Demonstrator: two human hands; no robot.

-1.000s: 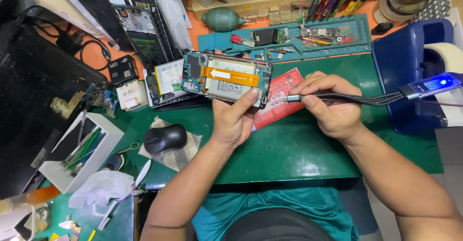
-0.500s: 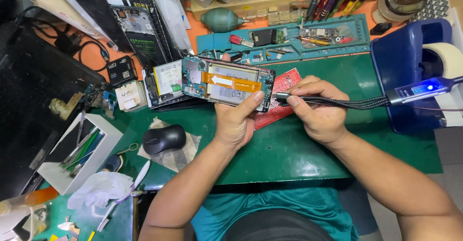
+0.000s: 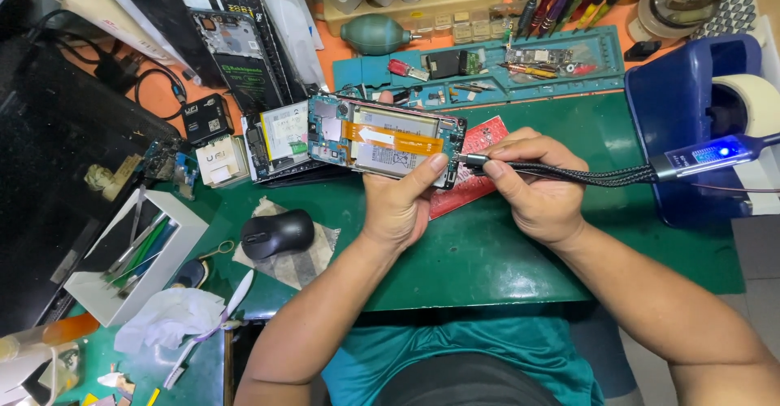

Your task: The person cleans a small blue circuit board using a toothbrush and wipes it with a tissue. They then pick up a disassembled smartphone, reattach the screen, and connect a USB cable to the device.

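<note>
My left hand (image 3: 400, 201) grips an opened phone (image 3: 382, 138) with its back cover off, showing a battery and an orange flex strip. The phone is held level above the green mat (image 3: 487, 251). My right hand (image 3: 532, 185) pinches the plug of a braided black cable (image 3: 585, 174) right at the phone's right end. The cable runs right to an inline tester (image 3: 705, 156) with a blue light.
A second opened phone (image 3: 280, 134) lies left of the held one. A black mouse (image 3: 276, 233) sits on a cloth. A teal parts tray (image 3: 504, 73) and a red card (image 3: 475, 170) lie behind. A blue box (image 3: 691, 130) stands at right, a white tool box (image 3: 134, 256) at left.
My right hand has brought the cable plug leftward, from a short way off the phone's right end up to it. The left hand has kept the phone in place.
</note>
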